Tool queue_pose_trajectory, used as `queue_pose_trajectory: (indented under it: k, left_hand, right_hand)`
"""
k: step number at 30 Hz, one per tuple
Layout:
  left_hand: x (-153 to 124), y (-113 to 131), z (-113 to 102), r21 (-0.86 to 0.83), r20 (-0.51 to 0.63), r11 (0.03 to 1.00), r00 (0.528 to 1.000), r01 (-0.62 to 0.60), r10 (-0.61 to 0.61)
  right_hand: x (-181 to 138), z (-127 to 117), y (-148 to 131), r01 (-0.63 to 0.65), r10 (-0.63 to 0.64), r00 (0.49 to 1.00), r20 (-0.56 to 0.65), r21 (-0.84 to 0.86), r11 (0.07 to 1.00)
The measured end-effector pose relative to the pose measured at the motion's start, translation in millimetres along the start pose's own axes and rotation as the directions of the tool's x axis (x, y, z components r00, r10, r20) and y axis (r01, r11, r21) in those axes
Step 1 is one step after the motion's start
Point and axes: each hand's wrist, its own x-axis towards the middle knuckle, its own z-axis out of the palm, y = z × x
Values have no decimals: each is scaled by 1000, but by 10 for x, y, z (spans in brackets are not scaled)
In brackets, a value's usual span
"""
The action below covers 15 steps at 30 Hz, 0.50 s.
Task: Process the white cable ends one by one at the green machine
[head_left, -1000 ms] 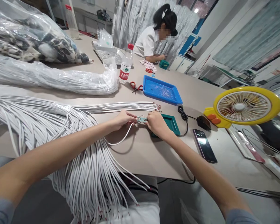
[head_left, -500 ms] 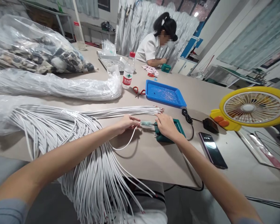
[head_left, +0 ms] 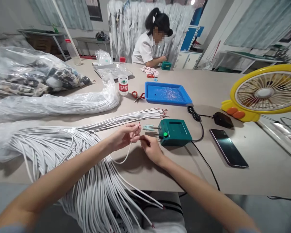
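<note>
My left hand pinches the end of one white cable, whose red-tipped wire end points up near my fingers. My right hand lies just right of it, fingers curled, touching the same cable end. A small green tester box with a clip lead sits right of my hands. A thick bundle of white cables spreads from the left across the table and hangs over the near edge. A row of cable ends lies behind my hands.
A blue tray, red scissors, a water bottle and bagged cables lie further back. A phone, black adapter and yellow fan sit to the right. Another person works at the far end.
Both hands have drawn back from the clip lead at the tester toward me. The cable end is off the clip and held up in my left fingers. The view has tilted up.
</note>
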Motion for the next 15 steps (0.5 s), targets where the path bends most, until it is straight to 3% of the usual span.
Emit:
queue_pose_trajectory:
  k: [3, 9, 12, 15]
  left_hand:
    - [-63, 41, 75, -43, -54, 999, 998, 19, -22]
    - [-133, -20, 215, 194, -140, 981, 990, 20, 7]
    - [-230, -177, 314, 330, -39, 932, 988, 153, -149]
    - [-385, -462, 475, 578, 115, 779, 921, 244, -373]
  right_hand:
    - [22, -45, 19, -51, 52, 998, -35, 45, 998]
    - [27, -41, 48, -10, 14, 999, -48, 85, 996]
    - [38, -31, 52, -24, 29, 997, -68, 75, 997]
    - [-20, -13, 36, -69, 73, 993, -96, 44, 997]
